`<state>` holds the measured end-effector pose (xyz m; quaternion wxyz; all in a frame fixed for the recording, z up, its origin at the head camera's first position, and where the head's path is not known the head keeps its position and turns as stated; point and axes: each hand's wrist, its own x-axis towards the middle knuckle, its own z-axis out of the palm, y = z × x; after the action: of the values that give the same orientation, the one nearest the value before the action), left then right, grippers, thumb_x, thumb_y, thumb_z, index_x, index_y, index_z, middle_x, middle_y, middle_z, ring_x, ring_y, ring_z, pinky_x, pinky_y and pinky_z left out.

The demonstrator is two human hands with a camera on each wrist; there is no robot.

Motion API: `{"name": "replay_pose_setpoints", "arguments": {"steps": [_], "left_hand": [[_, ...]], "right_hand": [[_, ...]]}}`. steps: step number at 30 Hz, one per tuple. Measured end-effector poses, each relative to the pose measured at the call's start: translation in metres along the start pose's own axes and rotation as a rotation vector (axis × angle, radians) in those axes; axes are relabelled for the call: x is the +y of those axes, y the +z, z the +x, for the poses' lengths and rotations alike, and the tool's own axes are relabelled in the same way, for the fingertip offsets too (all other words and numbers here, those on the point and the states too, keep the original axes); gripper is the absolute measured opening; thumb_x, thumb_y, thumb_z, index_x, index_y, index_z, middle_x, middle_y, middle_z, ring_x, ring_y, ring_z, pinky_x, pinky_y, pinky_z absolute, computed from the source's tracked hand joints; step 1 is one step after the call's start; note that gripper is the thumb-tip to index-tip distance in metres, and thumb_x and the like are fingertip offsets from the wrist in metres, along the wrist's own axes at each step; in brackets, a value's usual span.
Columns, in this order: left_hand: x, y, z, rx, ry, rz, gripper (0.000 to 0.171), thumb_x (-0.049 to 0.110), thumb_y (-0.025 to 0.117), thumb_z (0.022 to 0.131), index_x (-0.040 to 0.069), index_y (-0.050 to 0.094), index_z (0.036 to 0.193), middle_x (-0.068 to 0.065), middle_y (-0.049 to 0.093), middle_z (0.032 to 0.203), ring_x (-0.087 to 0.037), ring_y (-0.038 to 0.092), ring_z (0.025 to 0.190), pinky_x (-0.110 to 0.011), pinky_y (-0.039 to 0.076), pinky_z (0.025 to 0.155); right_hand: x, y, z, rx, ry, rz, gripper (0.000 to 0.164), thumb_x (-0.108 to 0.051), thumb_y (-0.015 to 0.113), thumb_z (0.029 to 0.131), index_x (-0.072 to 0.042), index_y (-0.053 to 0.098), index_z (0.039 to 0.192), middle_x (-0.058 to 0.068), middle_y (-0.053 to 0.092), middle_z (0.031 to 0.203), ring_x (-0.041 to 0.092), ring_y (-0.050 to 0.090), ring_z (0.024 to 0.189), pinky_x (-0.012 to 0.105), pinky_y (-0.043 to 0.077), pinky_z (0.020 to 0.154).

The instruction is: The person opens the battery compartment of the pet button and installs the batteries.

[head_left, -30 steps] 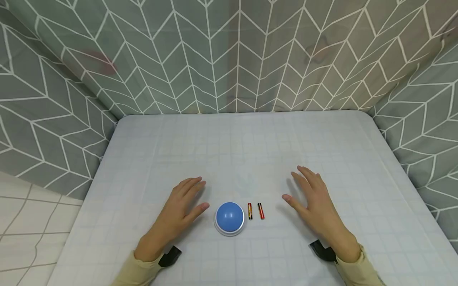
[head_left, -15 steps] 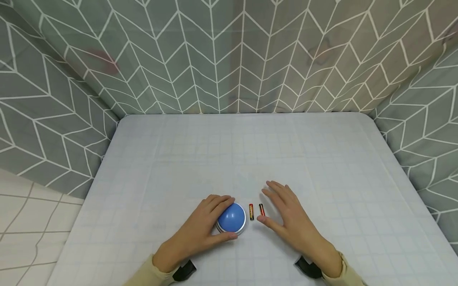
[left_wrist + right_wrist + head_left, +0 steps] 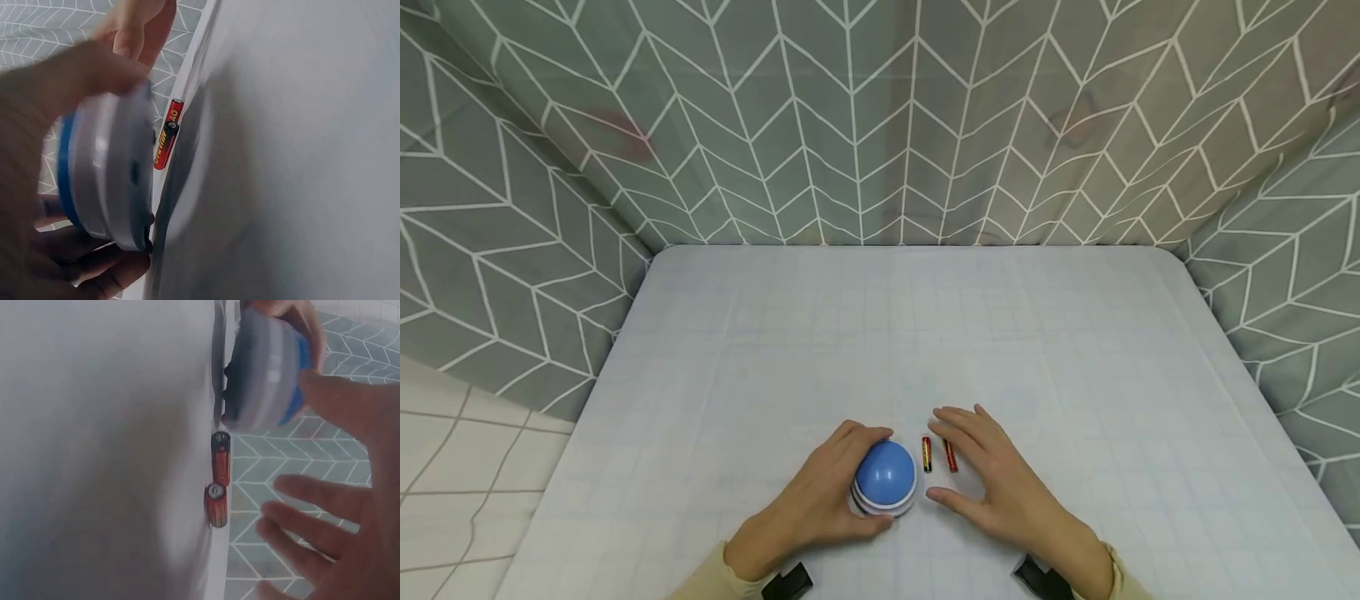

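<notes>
My left hand [image 3: 823,493] grips a round push button [image 3: 886,473] with a blue dome and a pale base, thumb at the near side and fingers round the far side. In the left wrist view the button [image 3: 109,172] is turned on edge to the camera, its underside just above the table with a shadow below. My right hand [image 3: 988,482] hovers with spread, relaxed fingers right of two small batteries. One battery [image 3: 927,455] has a gold-and-red wrapper; the other battery [image 3: 951,456] is red with a black end. Both lie on the table just right of the button.
A white, faintly gridded cloth covers the table [image 3: 880,333]. Grey curtains [image 3: 880,125] with a white chevron pattern stand behind and at both sides. Pale floor tiles [image 3: 475,483] show at the lower left.
The left hand has come right to the button, gripped it and raised it slightly. The right hand has moved left and nearer, to beside the batteries, which stay on the table.
</notes>
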<state>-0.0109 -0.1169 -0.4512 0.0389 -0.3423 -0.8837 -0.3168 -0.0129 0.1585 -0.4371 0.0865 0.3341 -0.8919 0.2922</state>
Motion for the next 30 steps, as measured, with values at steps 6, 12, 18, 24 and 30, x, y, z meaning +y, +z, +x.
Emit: {"name": "replay_pose_setpoints", "arguments": {"steps": [6,12,18,24,30], "left_hand": [[0.005,-0.003,-0.004,-0.013,-0.052,-0.164,0.083,0.051,0.082,0.069,0.016,0.05,0.137,0.014,0.052,0.125,0.001,0.054,0.111,-0.029,0.052,0.092],[0.008,-0.003,-0.006,-0.052,-0.069,-0.336,0.069,0.051,0.074,0.081,0.017,0.05,0.136,0.015,0.055,0.125,-0.002,0.059,0.108,-0.03,0.052,0.091],[0.01,-0.001,-0.005,-0.038,-0.044,-0.437,0.045,0.038,0.07,0.087,0.02,0.055,0.126,0.011,0.064,0.115,-0.003,0.064,0.094,-0.026,0.054,0.078],[0.01,0.001,-0.004,-0.036,-0.082,-0.484,0.02,0.031,0.063,0.095,0.029,0.059,0.115,0.014,0.067,0.097,0.001,0.061,0.079,-0.021,0.05,0.068],[0.007,0.003,-0.005,-0.065,-0.076,-0.545,0.024,0.046,0.055,0.099,0.03,0.059,0.116,0.013,0.069,0.095,0.001,0.063,0.075,-0.021,0.051,0.065]], "right_hand": [[-0.005,0.0,0.002,0.033,-0.153,0.086,0.075,-0.045,0.08,0.08,-0.013,0.051,0.141,0.006,0.05,0.146,0.026,0.046,0.135,0.043,0.023,0.119],[-0.011,-0.003,0.006,0.097,-0.259,0.194,0.071,-0.034,0.085,0.078,-0.006,0.056,0.136,0.009,0.056,0.138,0.028,0.054,0.126,0.028,0.032,0.113],[-0.019,-0.003,0.011,0.154,-0.378,0.289,0.06,-0.02,0.084,0.079,0.004,0.059,0.128,0.01,0.062,0.127,0.025,0.061,0.113,0.025,0.044,0.103],[-0.029,-0.002,0.014,0.211,-0.428,0.377,0.045,-0.012,0.08,0.084,0.01,0.062,0.119,0.012,0.068,0.111,0.015,0.069,0.089,0.02,0.054,0.08],[-0.035,0.0,0.015,0.239,-0.414,0.437,0.041,-0.006,0.079,0.083,0.011,0.062,0.116,0.012,0.069,0.102,0.012,0.071,0.083,0.017,0.056,0.071]]}}
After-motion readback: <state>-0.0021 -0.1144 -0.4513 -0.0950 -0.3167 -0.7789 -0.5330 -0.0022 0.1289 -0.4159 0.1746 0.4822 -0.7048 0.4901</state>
